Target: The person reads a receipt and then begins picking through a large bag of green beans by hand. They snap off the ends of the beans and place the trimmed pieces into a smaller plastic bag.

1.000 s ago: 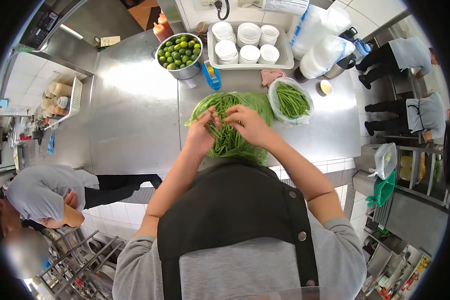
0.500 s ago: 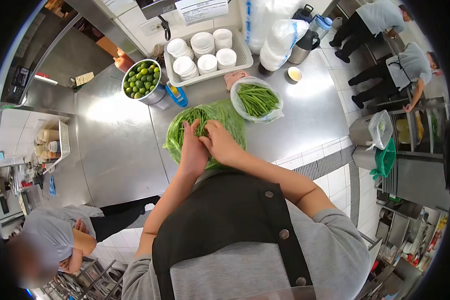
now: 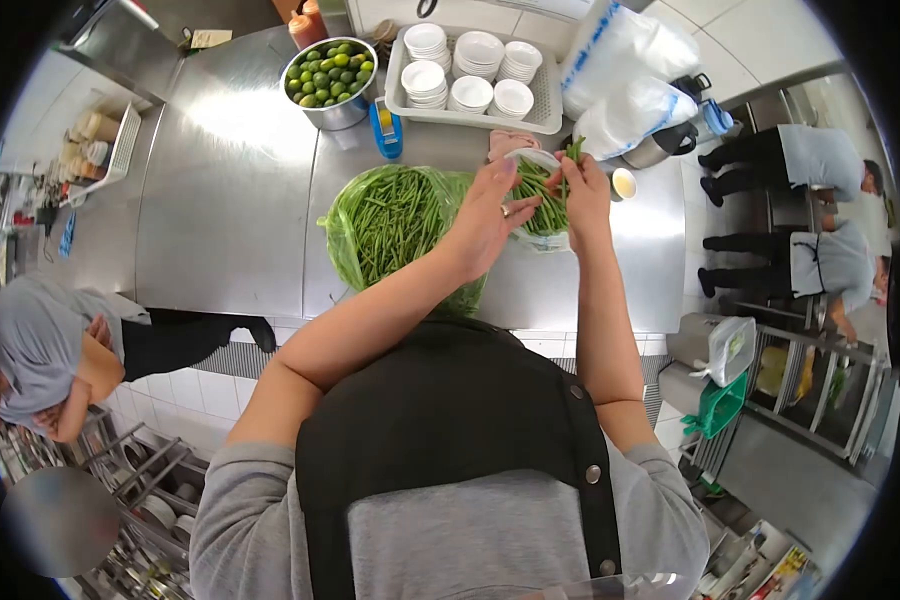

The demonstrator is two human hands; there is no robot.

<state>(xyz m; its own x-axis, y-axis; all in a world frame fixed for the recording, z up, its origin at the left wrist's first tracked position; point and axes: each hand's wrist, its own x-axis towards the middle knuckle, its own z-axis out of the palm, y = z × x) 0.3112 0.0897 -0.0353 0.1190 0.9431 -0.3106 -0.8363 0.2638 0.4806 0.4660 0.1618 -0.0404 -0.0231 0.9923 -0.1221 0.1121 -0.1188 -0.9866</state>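
My right hand (image 3: 587, 198) is closed around a few green beans (image 3: 573, 152), whose tips stick up past the fingers. It is above the right side of a white plastic bag (image 3: 547, 243) of green beans. On the other side of that bag, my left hand (image 3: 485, 218) has its fingers spread, a ring on one of them, and hides part of the beans. Left of it lies a larger green plastic bag (image 3: 342, 240), spread wide around a heap of green beans (image 3: 395, 222). My left forearm crosses its lower right part.
Behind the bags are a metal pot (image 3: 336, 116) of limes, a blue tape dispenser (image 3: 386, 130), a tray (image 3: 530, 122) of stacked white cups, and a pink cloth (image 3: 511, 143). A small cup (image 3: 624, 183) stands at right. One person stands at left, two at far right.
Both hands have moved right, from the green bag to the white bag. The right hand now holds green beans upright. The camera view has shifted.
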